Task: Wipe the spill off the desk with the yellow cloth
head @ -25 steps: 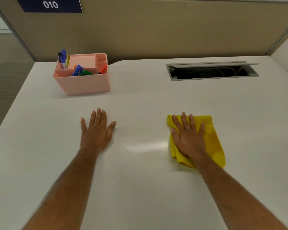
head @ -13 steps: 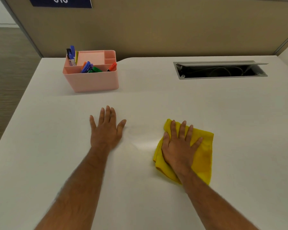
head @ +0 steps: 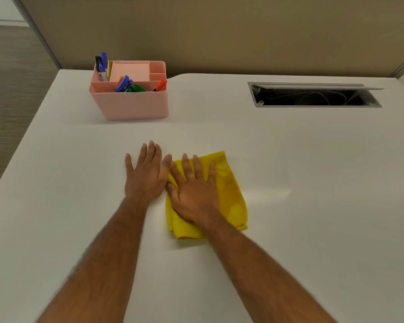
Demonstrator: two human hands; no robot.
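our right hand [head: 194, 194]: flat, fingers spread, pressing the cloth | cloth [head: 231, 194]: yellow, folded, mid-frame on the counter [head: 313, 206] | our left hand [head: 145, 176]: flat, empty, on the counter, touching the cloth's left edge | pink organizer [head: 131, 103] with markers: upper left

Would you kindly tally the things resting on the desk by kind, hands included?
Bare hands, flat on the desk: 2 (left hand, right hand)
Folded yellow cloth: 1
Pink plastic desk organiser holding markers: 1
Total: 4
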